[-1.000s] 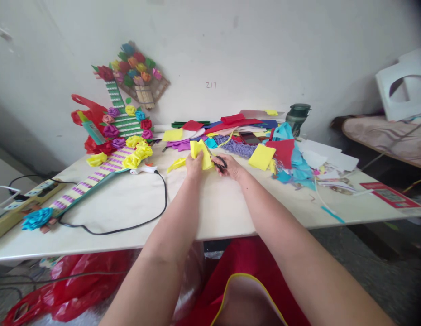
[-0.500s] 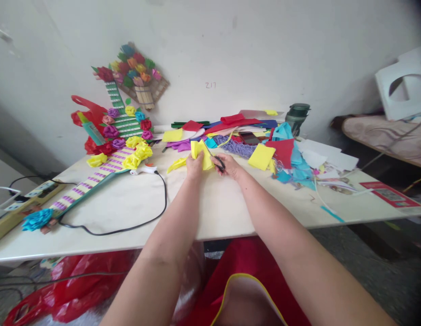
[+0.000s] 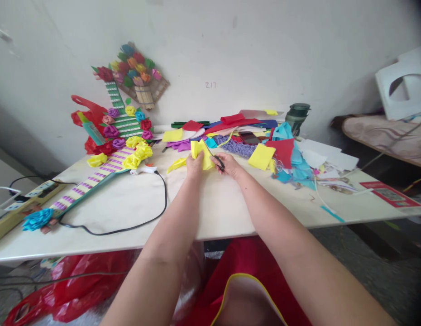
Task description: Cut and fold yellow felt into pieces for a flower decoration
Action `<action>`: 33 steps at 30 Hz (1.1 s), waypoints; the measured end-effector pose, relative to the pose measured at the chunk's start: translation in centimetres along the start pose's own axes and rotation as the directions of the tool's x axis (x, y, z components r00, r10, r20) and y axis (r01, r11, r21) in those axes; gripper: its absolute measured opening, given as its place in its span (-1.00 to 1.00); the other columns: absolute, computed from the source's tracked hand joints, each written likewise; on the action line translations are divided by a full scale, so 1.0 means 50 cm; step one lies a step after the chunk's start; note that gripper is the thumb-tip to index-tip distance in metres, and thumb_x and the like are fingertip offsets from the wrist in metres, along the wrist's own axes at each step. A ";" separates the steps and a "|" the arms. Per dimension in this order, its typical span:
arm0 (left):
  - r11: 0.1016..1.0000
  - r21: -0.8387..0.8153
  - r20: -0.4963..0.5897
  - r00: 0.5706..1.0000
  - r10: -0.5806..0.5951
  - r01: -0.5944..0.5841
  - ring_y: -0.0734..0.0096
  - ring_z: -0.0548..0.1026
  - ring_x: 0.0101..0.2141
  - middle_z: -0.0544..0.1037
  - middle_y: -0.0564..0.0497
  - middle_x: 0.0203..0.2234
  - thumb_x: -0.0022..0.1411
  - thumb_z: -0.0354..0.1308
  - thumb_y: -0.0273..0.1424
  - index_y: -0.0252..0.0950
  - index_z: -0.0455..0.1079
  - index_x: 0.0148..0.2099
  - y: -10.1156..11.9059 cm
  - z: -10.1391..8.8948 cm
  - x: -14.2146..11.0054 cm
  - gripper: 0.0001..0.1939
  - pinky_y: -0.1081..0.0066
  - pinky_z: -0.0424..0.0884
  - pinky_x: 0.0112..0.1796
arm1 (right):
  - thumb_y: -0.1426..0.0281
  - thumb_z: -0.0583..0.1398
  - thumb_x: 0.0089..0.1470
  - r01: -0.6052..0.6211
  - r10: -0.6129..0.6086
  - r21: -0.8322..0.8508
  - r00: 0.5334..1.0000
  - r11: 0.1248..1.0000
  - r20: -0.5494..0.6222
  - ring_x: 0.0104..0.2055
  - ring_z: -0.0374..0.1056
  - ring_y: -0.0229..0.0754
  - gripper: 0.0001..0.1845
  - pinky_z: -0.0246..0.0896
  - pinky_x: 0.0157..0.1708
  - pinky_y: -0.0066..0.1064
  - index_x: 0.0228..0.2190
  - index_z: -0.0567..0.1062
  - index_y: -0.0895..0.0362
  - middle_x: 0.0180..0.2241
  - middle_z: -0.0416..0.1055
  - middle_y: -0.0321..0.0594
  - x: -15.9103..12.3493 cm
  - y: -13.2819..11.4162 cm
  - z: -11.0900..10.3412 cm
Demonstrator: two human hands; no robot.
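Left hand: grip holding yellow paper; right hand: grip holding 1 scissors, seemingly at its edge.

The light is soft and not too bright, and it makes the middle of the grey wall and the pale bench look light, but I can't tell where it comes from. It is darker under the bench, a black patch fills the top right corner, and the red bags down low have little shiny spots. Everything looks a bit fuzzy, even the small hands, and the arms look big and stretched near the bottom.
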State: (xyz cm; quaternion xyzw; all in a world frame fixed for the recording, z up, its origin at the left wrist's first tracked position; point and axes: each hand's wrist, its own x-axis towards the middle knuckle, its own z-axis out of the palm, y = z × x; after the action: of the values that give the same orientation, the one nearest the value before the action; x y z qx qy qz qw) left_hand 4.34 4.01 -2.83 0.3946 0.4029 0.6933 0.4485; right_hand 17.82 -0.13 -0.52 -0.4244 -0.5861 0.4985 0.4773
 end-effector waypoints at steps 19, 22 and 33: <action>0.999 0.029 -0.021 1.000 -0.016 0.017 0.39 0.46 -0.48 0.50 -0.02 -0.50 -0.18 0.34 -0.20 -0.36 0.39 -0.33 0.001 -0.002 0.001 -0.60 0.39 0.36 -0.40 | 0.14 0.30 -0.09 -0.009 0.009 -0.005 1.000 1.000 0.020 -0.77 0.11 -0.41 -0.65 -0.13 -0.78 -0.58 -0.48 0.33 0.12 -0.74 0.26 -0.45 -0.003 -0.002 0.005; 0.999 0.028 -0.006 1.000 -0.020 0.020 0.38 0.46 -0.49 0.50 -0.02 -0.50 -0.17 0.34 -0.20 -0.37 0.39 -0.33 0.004 -0.001 -0.002 -0.60 0.37 0.38 -0.39 | 0.14 0.27 -0.07 -0.003 0.003 -0.009 1.000 1.000 0.030 -0.77 0.12 -0.41 -0.66 -0.16 -0.79 -0.59 -0.50 0.31 0.12 -0.73 0.26 -0.44 -0.005 -0.004 0.003; 0.999 0.003 0.028 0.999 -0.033 0.033 0.41 0.44 -0.53 0.50 0.00 -0.53 -0.12 0.32 -0.27 -0.37 0.40 -0.32 0.018 0.010 -0.019 -0.67 0.38 0.37 -0.41 | 0.12 0.25 -0.07 -0.016 0.016 -0.004 0.999 1.000 0.034 -0.77 0.15 -0.39 -0.66 -0.18 -0.79 -0.58 -0.47 0.31 0.11 -0.73 0.28 -0.43 -0.004 0.001 -0.004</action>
State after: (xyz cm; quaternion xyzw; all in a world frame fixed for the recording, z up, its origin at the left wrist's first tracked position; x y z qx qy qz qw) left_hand 4.82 2.96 -2.03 0.3982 0.4040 0.6797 0.4650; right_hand 18.06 -0.26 -0.58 -0.4214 -0.5917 0.5085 0.4624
